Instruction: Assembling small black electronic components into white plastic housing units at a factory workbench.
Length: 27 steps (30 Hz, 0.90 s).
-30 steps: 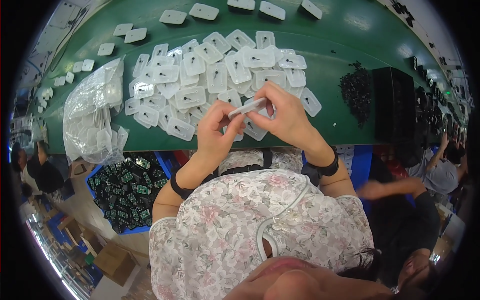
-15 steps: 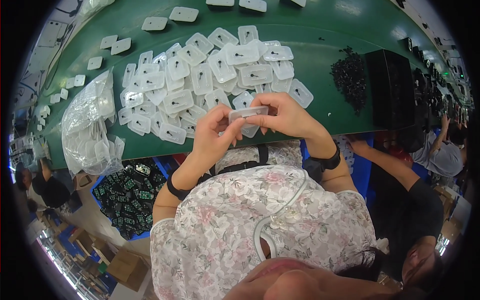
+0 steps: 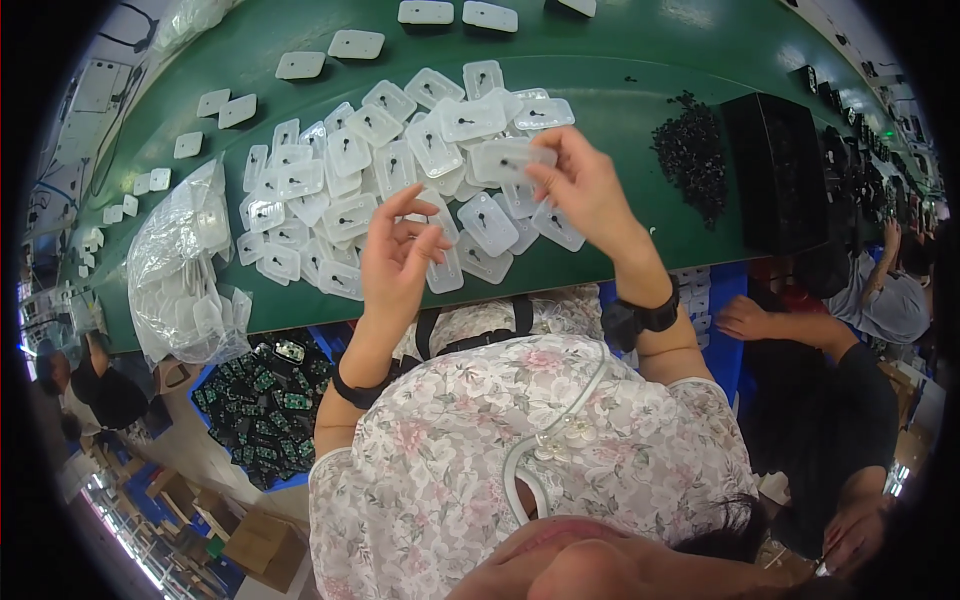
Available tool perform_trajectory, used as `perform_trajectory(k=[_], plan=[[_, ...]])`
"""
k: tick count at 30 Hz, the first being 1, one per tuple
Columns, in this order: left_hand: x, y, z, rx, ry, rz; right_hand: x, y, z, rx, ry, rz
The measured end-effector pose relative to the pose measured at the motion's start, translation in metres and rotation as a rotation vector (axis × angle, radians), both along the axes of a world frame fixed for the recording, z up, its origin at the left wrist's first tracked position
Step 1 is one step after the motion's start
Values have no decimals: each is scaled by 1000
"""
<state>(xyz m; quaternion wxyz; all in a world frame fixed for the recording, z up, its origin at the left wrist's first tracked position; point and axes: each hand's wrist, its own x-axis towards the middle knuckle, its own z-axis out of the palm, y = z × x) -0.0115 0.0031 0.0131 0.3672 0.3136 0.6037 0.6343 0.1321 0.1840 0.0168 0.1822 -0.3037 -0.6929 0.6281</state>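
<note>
Pinched by its right end in my right hand [image 3: 585, 190] is a translucent white plastic cover [image 3: 505, 160], rectangular with rounded corners and a dark piece near its middle. It is slightly blurred and held above the pile. My left hand [image 3: 402, 250] hovers over the pile's near edge, its fingers apart and loosely bent, with nothing in them. Beneath both hands spreads a broad pile of similar plastic covers [image 3: 350, 152], overlapping one another, many with a small black piece at the centre. One such cover [image 3: 488, 225] lies face up between my hands.
Right of the pile are a heap of small black parts [image 3: 690, 160] and a black box [image 3: 780, 180]. A clear plastic bag [image 3: 175, 270] holds more covers at left. White-topped units [image 3: 357, 44] line the far side. Circuit boards [image 3: 265, 400] fill a blue bin; a co-worker's hand [image 3: 743, 318] is at right.
My hands have parted. The right has carried a cover up and away over the pile, while the left has let go and opened, moving slightly left.
</note>
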Motion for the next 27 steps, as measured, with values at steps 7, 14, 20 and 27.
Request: perform_trajectory(k=[7,14,20,27], plan=[[-30,-39,1,-35,134,263,-12,32,1,420,-254,-86],[-111,-118,-13,-231,490,762,-12,44,-33,356,-126,-146],[-169,-192,-16,-613,1128,1094,-19,42,-20,462,-156,-121],[-167,-188,-3,-1090,1479,822,12,53,-14,507,-80,-338]])
